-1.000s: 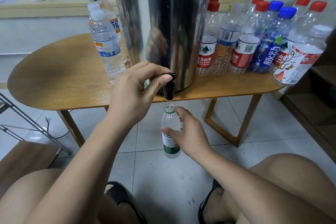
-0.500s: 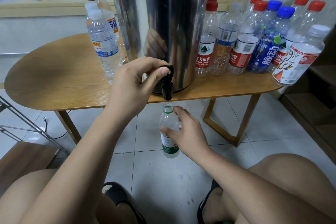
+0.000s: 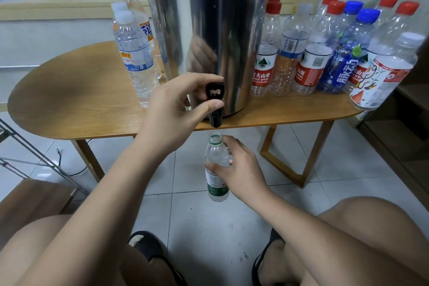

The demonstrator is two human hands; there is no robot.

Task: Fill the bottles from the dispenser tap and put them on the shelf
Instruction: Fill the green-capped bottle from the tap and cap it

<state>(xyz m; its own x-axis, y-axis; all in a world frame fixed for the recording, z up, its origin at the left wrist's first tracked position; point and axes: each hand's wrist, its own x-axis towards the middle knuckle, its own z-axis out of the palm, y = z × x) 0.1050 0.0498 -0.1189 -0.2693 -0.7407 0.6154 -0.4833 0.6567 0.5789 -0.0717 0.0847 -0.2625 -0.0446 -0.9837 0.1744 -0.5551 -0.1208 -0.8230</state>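
The bottle [image 3: 214, 186] is held upright by the right grip [image 3: 241, 174], whose fingers are wrapped round its shoulder just above the label. It hangs over the floor in front of the counter's [image 3: 69, 104] front edge. Its open mouth is directly under the tap [image 3: 215, 109] and a little apart from the spout. The tap's black lever is pinched by the left grip [image 3: 176, 111], with the forefinger above and the thumb below. No stream is seen, and the water level cannot be told through the clear wall.

The bottle is judged to be thin, soft plastic: light when empty, noticeably heavier once filled, and easily dented. With the cap off, water would be forced out by a hard squeeze, so a gentle hold is called for. It is best taken at the stiffer shoulder or the labelled waist, with the bottle kept upright. Wet plastic may prove slippery.
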